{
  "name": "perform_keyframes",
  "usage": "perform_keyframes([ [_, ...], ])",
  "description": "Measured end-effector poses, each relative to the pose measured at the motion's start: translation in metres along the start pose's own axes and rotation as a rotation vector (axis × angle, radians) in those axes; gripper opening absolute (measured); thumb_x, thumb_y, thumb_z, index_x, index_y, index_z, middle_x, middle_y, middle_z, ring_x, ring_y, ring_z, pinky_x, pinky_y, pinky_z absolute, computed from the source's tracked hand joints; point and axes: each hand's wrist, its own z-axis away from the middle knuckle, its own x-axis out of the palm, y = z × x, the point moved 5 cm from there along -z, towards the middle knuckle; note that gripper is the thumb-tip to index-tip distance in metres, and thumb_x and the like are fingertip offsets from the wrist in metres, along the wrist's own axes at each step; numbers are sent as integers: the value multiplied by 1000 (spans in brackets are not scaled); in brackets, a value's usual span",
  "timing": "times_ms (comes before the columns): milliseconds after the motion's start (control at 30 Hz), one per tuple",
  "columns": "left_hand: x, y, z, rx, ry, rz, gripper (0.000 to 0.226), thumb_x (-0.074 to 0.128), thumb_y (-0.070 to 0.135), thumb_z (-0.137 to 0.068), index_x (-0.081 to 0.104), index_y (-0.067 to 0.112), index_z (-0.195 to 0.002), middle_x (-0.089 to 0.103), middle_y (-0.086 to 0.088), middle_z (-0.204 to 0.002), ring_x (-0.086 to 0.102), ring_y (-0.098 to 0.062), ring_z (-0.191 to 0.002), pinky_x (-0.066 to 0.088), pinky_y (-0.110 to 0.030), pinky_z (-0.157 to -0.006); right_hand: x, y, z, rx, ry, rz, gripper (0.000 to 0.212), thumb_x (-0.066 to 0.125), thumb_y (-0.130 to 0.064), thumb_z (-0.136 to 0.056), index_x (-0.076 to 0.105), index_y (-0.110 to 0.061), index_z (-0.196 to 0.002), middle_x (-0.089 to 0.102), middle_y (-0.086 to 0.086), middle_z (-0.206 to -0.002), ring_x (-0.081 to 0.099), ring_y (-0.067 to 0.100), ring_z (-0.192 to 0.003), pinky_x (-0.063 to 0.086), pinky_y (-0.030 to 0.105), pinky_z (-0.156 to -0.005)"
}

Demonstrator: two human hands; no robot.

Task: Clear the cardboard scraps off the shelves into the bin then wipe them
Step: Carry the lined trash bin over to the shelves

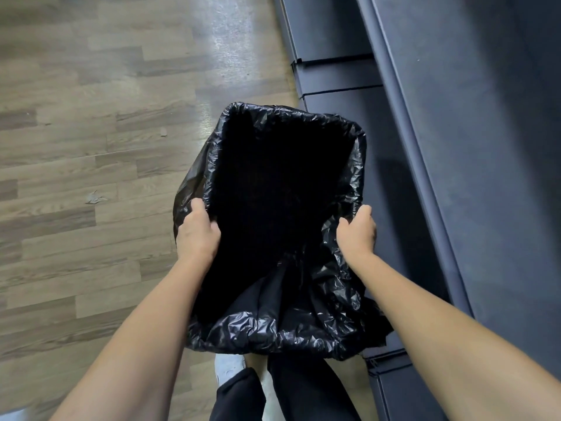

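A bin lined with a black plastic bag [291, 120] stands in front of me, its mouth wide and its inside too dark to see into. My left hand [197, 232] grips the bag's rim on the left side. On the right side my right hand [358, 232] grips the rim too. Dark blue-grey shelves [485, 147] run along the right, a lower one [334, 77] beneath the upper; no cardboard shows on the visible parts. A small scrap [94, 198] and another scrap [164, 132] lie on the floor to the left.
Wood-look plank flooring [91, 86] fills the left half. My dark trousers [303, 390] and a pale shoe [227, 369] show below the bin. The lower shelf edge sits close against the bin's right side.
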Motion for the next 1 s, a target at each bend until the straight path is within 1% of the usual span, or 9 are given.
perform_keyframes([
  [133, -38, 5, 7, -36, 24, 47, 21, 44, 4, -89, 38, -2, -108, 57, -31, -108, 54, -47, -99, 43, -47, -80, -18, -40, 8, -59, -14, 20, 14, 41, -3, -93, 29, -9, -91, 33, -3, -68, 33, 11, -56, 24, 25, -44],
  [300, -95, 9, 13, -69, 91, 109, 19, 46, 6, -90, 39, -2, -105, 58, -29, -106, 56, -45, -98, 44, -48, -81, -37, -98, 24, -147, -33, 52, 13, 41, -2, -92, 30, -8, -93, 36, -2, -72, 43, 23, -75, 26, 26, -47],
  [467, -143, 6, 8, -94, 175, 130, 18, 48, 8, -91, 39, -2, -103, 58, -30, -108, 55, -47, -100, 42, -47, -82, -40, -154, 33, -251, -61, 71, 14, 41, -1, -91, 29, -8, -91, 32, -2, -69, 41, 25, -75, 23, 27, -48],
  [633, -167, -17, 9, -148, 253, 165, 21, 49, 8, -92, 27, 8, -90, 58, -30, -106, 55, -47, -99, 40, -45, -78, -20, -192, 43, -338, -117, 119, 14, 42, -6, -92, 29, -9, -92, 31, -4, -69, 41, 25, -79, 24, 27, -49],
  [700, -171, -35, 8, -186, 267, 194, 21, 48, 7, -93, 27, 7, -89, 59, -29, -104, 55, -45, -98, 38, -42, -73, -5, -207, 50, -371, -148, 149, 15, 42, -6, -92, 29, -10, -86, 29, -4, -68, 39, 24, -75, 22, 28, -49],
  [800, -178, -68, 1, -254, 282, 226, 20, 48, 7, -93, 28, 7, -89, 59, -28, -102, 55, -43, -97, 36, -40, -70, 22, -231, 62, -403, -197, 178, 36, 40, -2, -91, 21, -18, -66, 28, -2, -67, 29, 14, -58, 17, 27, -47],
  [867, -186, -92, -8, -300, 287, 236, 19, 48, 9, -93, 29, 7, -89, 59, -27, -102, 56, -43, -96, 39, -42, -71, 45, -250, 69, -424, -225, 190, 29, 40, 0, -90, 25, -15, -70, 28, -2, -68, 26, 10, -56, 17, 27, -47],
  [933, -196, -116, -22, -335, 284, 245, 19, 48, 9, -93, 30, 7, -88, 59, -27, -101, 56, -43, -95, 43, -45, -73, 69, -271, 76, -444, -234, 213, 14, 40, 0, -89, 30, -9, -84, 29, -2, -68, 27, 10, -57, 19, 27, -47],
  [1000, -209, -138, -38, -358, 287, 263, 19, 48, 9, -93, 30, 7, -88, 60, -25, -99, 57, -42, -94, 42, -43, -72, 94, -294, 83, -466, -249, 254, 12, 40, 0, -89, 31, -7, -89, 30, -1, -68, 28, 12, -57, 20, 27, -47],
])
